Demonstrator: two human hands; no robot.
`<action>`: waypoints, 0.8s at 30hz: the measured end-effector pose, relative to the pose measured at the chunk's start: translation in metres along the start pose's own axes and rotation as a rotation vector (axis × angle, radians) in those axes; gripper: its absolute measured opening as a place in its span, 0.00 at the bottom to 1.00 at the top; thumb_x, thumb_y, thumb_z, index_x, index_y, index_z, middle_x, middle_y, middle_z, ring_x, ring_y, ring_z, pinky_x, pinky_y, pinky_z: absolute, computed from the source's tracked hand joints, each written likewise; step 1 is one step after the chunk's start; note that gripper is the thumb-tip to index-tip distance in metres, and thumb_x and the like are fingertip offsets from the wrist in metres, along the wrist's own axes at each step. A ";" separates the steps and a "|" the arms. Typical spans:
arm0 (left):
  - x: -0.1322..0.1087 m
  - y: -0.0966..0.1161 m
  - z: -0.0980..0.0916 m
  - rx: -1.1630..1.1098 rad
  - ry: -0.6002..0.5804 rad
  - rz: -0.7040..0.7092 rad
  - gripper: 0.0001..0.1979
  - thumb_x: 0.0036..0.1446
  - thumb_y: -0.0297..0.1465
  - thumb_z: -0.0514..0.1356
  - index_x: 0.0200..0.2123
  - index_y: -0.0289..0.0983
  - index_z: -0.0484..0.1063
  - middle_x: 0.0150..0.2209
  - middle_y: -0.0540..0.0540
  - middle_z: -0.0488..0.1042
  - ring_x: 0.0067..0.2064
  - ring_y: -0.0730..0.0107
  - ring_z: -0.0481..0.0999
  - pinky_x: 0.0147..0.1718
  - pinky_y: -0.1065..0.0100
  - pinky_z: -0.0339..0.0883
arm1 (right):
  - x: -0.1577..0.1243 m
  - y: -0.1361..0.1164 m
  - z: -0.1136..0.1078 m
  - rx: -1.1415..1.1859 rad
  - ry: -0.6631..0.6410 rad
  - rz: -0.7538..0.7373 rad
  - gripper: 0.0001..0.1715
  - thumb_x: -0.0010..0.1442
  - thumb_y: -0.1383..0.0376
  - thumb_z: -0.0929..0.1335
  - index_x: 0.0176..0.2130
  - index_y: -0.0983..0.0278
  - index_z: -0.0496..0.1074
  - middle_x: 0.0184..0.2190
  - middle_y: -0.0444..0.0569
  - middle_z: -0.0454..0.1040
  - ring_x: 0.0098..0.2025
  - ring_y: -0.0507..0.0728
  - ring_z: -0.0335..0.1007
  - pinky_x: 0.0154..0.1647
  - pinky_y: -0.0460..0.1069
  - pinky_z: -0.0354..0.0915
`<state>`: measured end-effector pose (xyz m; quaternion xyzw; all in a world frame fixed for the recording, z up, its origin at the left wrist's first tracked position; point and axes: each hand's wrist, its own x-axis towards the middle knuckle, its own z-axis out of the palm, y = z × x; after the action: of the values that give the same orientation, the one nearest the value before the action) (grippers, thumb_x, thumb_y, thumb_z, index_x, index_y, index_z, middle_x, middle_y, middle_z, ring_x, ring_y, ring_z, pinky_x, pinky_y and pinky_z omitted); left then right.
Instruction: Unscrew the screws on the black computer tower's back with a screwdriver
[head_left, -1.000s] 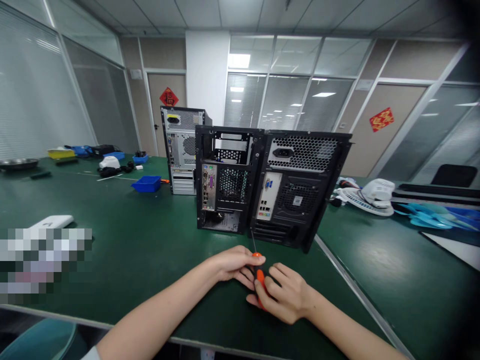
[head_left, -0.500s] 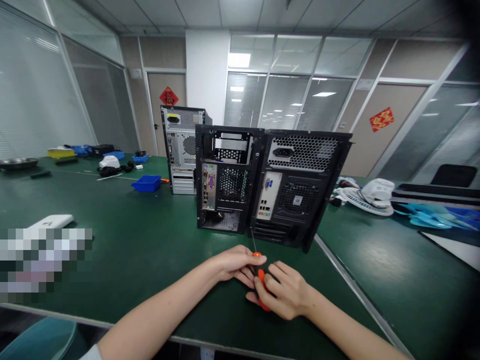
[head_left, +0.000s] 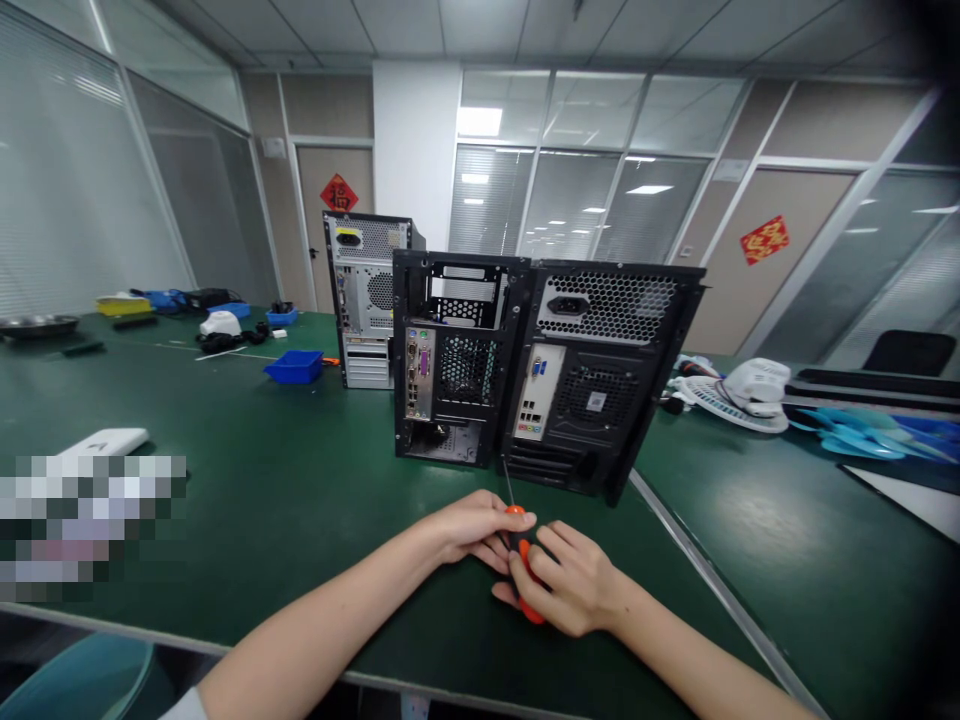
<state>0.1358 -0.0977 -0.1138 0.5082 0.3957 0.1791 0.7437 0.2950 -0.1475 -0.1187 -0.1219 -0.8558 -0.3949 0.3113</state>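
Observation:
A screwdriver [head_left: 532, 600] with an orange and black handle is held between my two hands, its thin shaft pointing away from me. My left hand [head_left: 476, 527] pinches the front of the handle, thumb on top. Around the rear of the handle curl the fingers of my right hand [head_left: 570, 580]. The shaft's tip meets the lower left corner of the right-hand black computer case [head_left: 607, 390], whose back panel faces me. Whether the tip sits in a screw is too small to tell. Close beside it stands another black computer case [head_left: 457, 400] with an open bay at its top.
A third, grey-backed computer case [head_left: 367, 290] stands behind on the left. Nearby is a blue tray [head_left: 294, 367]. White fan parts [head_left: 750, 390] and light-blue fan blades [head_left: 855, 432] lie on the right of the green table [head_left: 300, 500]. A metal seam crosses the tabletop.
Both hands and the screwdriver keep nearly the same place and grip. The whole view has shifted very slightly.

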 end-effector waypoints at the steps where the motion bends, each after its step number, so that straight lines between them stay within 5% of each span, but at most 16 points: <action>1: -0.001 0.000 0.001 0.003 0.004 0.003 0.31 0.27 0.51 0.71 0.25 0.32 0.67 0.17 0.51 0.70 0.18 0.78 0.71 0.17 0.79 0.62 | 0.000 0.000 0.000 0.002 -0.001 0.001 0.11 0.57 0.59 0.69 0.28 0.64 0.69 0.21 0.42 0.61 0.26 0.52 0.60 0.27 0.49 0.53; 24: 0.000 -0.003 0.003 0.021 0.046 0.020 0.27 0.36 0.50 0.69 0.27 0.31 0.70 0.18 0.50 0.72 0.20 0.77 0.72 0.21 0.76 0.66 | 0.001 0.001 0.000 0.017 -0.004 0.008 0.13 0.58 0.59 0.68 0.26 0.64 0.68 0.19 0.42 0.61 0.25 0.52 0.60 0.26 0.49 0.52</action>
<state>0.1375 -0.1009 -0.1155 0.5158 0.4094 0.1939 0.7271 0.2945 -0.1469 -0.1177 -0.1236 -0.8591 -0.3861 0.3123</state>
